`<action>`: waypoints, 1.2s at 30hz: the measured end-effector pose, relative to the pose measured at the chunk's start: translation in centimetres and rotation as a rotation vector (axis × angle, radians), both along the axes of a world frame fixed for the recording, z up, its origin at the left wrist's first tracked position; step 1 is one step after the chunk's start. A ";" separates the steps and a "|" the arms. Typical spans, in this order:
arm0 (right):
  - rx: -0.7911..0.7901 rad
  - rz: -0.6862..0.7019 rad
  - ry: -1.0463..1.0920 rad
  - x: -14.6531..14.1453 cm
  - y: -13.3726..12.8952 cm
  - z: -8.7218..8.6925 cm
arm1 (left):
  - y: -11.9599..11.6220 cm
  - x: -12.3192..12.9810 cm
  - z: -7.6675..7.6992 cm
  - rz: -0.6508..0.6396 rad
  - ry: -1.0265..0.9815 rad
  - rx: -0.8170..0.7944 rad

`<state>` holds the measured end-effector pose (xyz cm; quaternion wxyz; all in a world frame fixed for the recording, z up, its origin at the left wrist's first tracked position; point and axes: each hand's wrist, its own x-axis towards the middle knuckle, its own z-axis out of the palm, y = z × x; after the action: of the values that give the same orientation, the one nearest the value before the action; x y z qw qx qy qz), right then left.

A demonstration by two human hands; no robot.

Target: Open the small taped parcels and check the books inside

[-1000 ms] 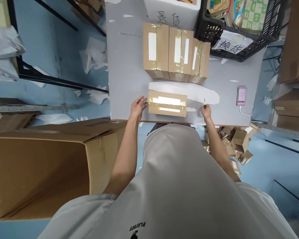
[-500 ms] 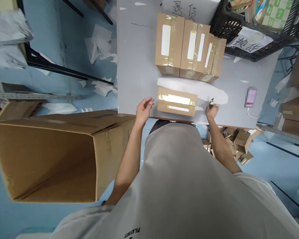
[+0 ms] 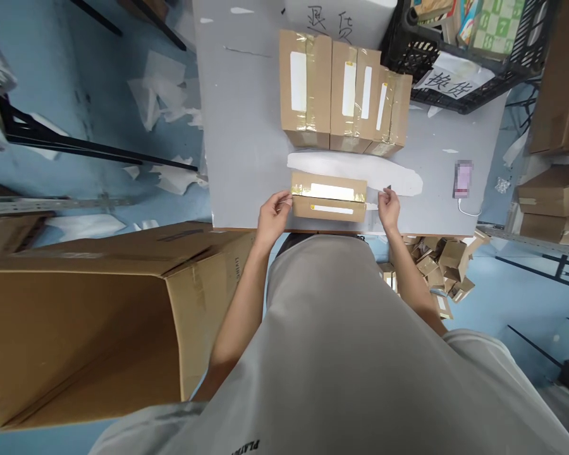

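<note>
The left hand [image 3: 274,218], fingers loosely bent, had reached the taped box [image 3: 329,201] at frame centre; both hands now flanked it. The right hand [image 3: 389,210] clenched a mostly hidden tool [image 3: 389,187].

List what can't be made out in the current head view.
All in the head view:
Dark-tipped tool: mostly hidden by the right hand.
Left hand: too small to tell whether its fingertips touch the nearest box.
White label on that box: any print is too small.
Pink device: pixelated.
Black crate: cut off by the top edge.
</note>
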<state>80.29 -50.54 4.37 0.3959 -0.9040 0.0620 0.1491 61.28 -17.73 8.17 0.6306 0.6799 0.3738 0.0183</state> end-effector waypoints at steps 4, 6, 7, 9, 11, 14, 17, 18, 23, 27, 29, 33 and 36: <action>0.288 0.051 0.092 -2.7 2.2 2.9 | 0.1 0.6 0.0 0.059 0.042 -0.097; 0.335 0.046 0.103 -3.2 2.9 4.3 | 0.3 0.8 0.3 0.073 0.043 -0.116; 0.355 0.044 0.100 -3.1 3.2 4.9 | 0.3 0.8 0.5 0.065 0.044 -0.110; 0.387 0.066 0.075 -2.4 3.6 5.9 | 0.4 0.5 1.2 0.011 0.058 -0.073; 0.398 0.111 0.027 -1.4 4.0 6.4 | 0.3 -0.1 1.9 -0.068 0.079 -0.025; 0.367 0.163 -0.058 0.6 4.9 6.4 | 0.2 -1.5 2.6 -0.147 0.093 0.031; 0.280 0.193 -0.144 2.6 6.0 5.4 | 0.2 -3.2 2.5 -0.179 0.098 0.093; 0.244 0.203 -0.169 3.3 6.4 5.0 | 0.2 -3.8 2.2 -0.188 0.104 0.107; 0.063 0.237 -0.207 6.0 8.2 2.4 | 0.4 -5.9 -0.6 -0.255 0.216 -0.047; -0.077 0.280 -0.155 6.7 9.5 1.3 | -0.4 -5.9 -3.1 -0.253 0.293 0.007; -0.123 0.327 -0.125 6.7 10.1 1.3 | -0.8 -5.5 -3.7 -0.225 0.293 0.090; -0.178 0.454 -0.110 6.1 10.7 2.5 | -0.9 -4.9 -3.0 -0.223 0.230 0.199; -0.198 0.545 -0.126 4.7 10.5 4.2 | -0.7 -4.1 -0.8 -0.310 0.180 0.309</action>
<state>85.00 -40.01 8.57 0.2540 -0.9290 -0.1935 0.1869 57.16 -18.40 7.41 0.4784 0.8165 0.3124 -0.0827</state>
